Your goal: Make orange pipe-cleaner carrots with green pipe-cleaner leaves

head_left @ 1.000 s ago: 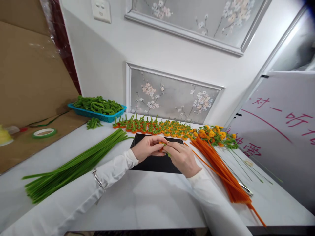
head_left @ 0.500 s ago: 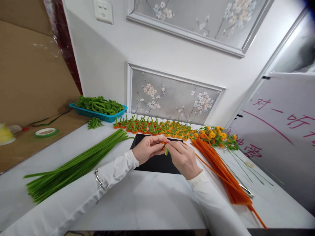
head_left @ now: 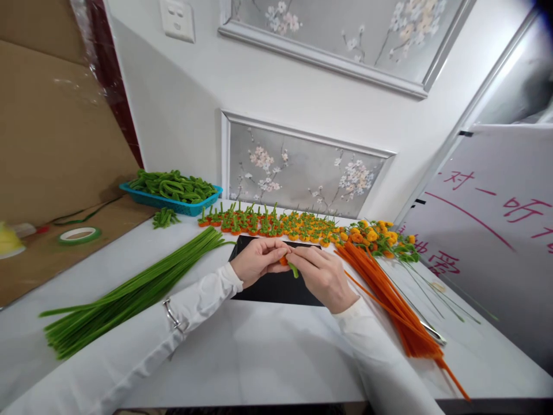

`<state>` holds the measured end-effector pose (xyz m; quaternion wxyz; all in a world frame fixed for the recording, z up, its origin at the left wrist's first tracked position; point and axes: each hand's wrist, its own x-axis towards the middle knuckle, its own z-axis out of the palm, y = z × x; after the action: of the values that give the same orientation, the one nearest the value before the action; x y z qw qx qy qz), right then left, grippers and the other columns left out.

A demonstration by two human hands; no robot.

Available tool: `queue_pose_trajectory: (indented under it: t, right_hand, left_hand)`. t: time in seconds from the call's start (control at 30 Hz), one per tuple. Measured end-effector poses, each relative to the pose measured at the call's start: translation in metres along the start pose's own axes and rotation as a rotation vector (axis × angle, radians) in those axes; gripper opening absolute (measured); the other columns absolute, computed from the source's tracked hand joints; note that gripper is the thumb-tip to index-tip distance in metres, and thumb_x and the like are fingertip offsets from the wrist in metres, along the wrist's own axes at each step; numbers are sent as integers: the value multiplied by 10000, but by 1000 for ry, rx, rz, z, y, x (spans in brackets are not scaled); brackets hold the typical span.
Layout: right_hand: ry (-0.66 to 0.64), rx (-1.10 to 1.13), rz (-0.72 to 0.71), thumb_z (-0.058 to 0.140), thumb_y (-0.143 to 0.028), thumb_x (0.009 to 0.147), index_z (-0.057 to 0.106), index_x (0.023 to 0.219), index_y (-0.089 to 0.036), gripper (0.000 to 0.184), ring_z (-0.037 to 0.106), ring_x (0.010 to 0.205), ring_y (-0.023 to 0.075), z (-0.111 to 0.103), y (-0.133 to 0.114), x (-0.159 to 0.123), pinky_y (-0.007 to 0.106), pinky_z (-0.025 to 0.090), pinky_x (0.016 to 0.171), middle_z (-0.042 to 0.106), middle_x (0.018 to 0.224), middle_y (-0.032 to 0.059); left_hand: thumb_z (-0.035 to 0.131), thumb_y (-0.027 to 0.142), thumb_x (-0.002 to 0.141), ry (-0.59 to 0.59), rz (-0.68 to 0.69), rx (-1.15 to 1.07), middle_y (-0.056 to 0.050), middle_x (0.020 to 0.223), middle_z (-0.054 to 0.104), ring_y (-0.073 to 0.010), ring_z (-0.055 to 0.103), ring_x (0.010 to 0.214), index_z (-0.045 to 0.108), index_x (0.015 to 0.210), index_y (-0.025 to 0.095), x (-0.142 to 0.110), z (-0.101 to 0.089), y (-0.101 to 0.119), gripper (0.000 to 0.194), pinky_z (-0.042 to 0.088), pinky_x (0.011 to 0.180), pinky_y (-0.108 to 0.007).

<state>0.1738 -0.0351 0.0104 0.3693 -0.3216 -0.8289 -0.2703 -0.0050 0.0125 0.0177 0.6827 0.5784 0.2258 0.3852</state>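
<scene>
My left hand (head_left: 258, 260) and my right hand (head_left: 320, 275) meet over a black mat (head_left: 268, 286) on the white table (head_left: 259, 351). Both are closed in a pinch on one small piece made of orange and green pipe cleaner (head_left: 288, 264), held between the fingertips. A short green stub sticks down out of it. An orange pipe cleaner runs from the piece towards the right, under my right hand.
A bundle of long green pipe cleaners (head_left: 129, 291) lies left. Orange pipe cleaners (head_left: 389, 300) lie right. Rows of small orange-and-green pieces (head_left: 268, 225) and yellow flowers (head_left: 380, 236) line the back. A blue basket (head_left: 173, 199) holds bent green pieces. A tape roll (head_left: 79, 234) lies on cardboard.
My fingers have shifted slightly on the small piece, turning it; the green stub now points down and right. My hands stay over the black mat.
</scene>
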Motion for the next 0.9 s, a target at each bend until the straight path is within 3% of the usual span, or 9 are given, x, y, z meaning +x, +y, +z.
queue_pose_trajectory:
  t: [0.1,0.23,0.4,0.5,0.6,0.77,0.9]
  right_hand:
    - [-66,-25,-22,430,-131,914,614,1048,-202,239,600,840,150,-2,-1,2,276,470,729,668,1000,60]
    - [-54,-62,-18,400,-112,918,620,953,-175,231,596,784,137,-1,-3,3,253,444,682,667,883,54]
    - [-52,-15,142,429,-160,914,604,842,-174,189,572,661,113,1,-7,4,226,406,571,635,825,44]
    - [-75,136,193,426,-174,921,605,923,-185,179,593,743,118,-1,-6,4,207,433,610,629,868,45]
    - [-114,221,143,400,-148,924,610,993,-210,230,594,779,117,-2,-3,5,209,451,672,630,887,39]
    - [-99,102,97,402,-118,908,626,961,-201,245,589,749,124,1,-4,3,217,434,640,640,857,39]
    - [-66,34,138,408,-103,889,621,925,-188,232,575,657,117,5,-8,1,218,405,558,633,816,43]
  left_hand:
    - [736,341,685,13,-31,52,5,690,598,-71,587,637,648,806,112,0,0,-1,274,535,636,-188]
    - [745,364,665,-1,-73,79,-7,715,631,-97,621,687,668,813,120,-1,1,0,295,539,670,-209]
    - [751,335,667,-46,-67,72,-37,825,672,-124,634,782,697,875,135,-2,-2,2,294,529,738,-238]
    - [737,342,685,-59,-60,80,-48,834,672,-115,624,759,701,882,124,-1,-3,2,296,518,705,-215]
    - [706,367,717,-82,-74,90,-51,782,665,-92,602,681,695,870,108,1,-5,0,300,495,637,-185]
    - [681,379,739,-101,-73,95,-45,764,649,-77,575,651,681,829,105,3,-9,-6,288,474,615,-169]
    - [707,354,716,-70,-41,74,-39,779,653,-96,595,705,682,837,114,3,-8,-6,271,491,673,-199]
